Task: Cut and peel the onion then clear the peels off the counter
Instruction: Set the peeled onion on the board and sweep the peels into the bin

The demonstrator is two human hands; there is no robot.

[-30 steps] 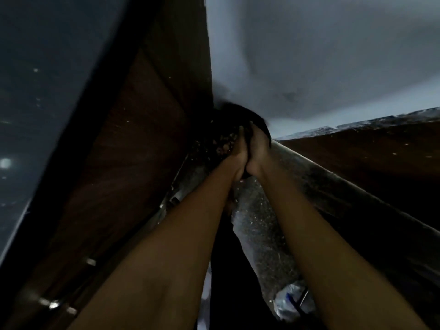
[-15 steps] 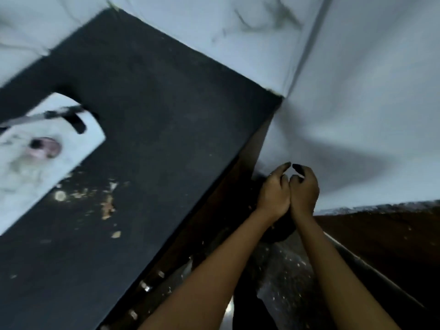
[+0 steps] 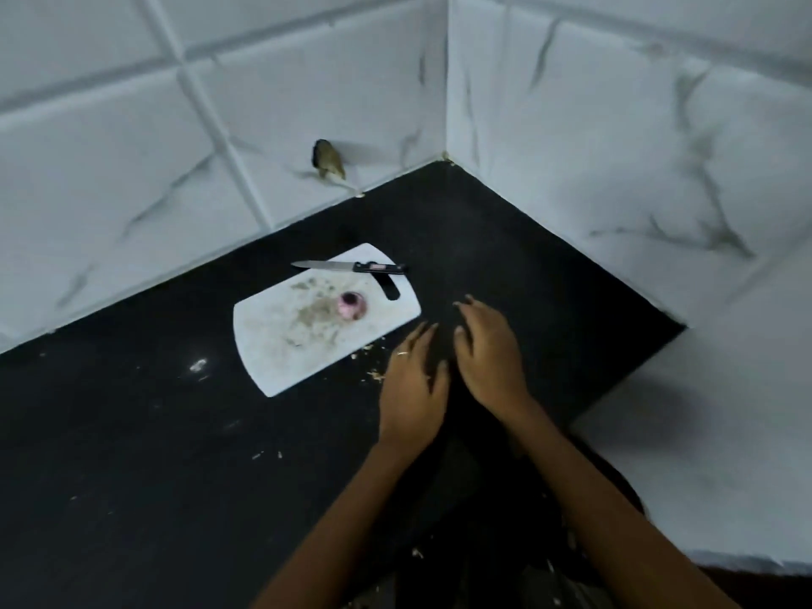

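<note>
The black stone counter (image 3: 132, 454) runs into a corner of white marble-look wall tiles (image 3: 615, 147). On it lies my white plastic cutting board (image 3: 281, 345), smeared with pale residue. My left hand (image 3: 411, 389) and right hand (image 3: 487, 349) hover side by side over the bare counter just right of the board, fingers loosely spread and holding nothing. A black-handled kitchen knife (image 3: 351, 267) rests across the board's far edge, its handle overhanging toward the right. The peeled purple onion (image 3: 350, 304) sits on the board near that handle. Tiny pale peel scraps (image 3: 373, 374) dot the counter between the board and my left hand.
</note>
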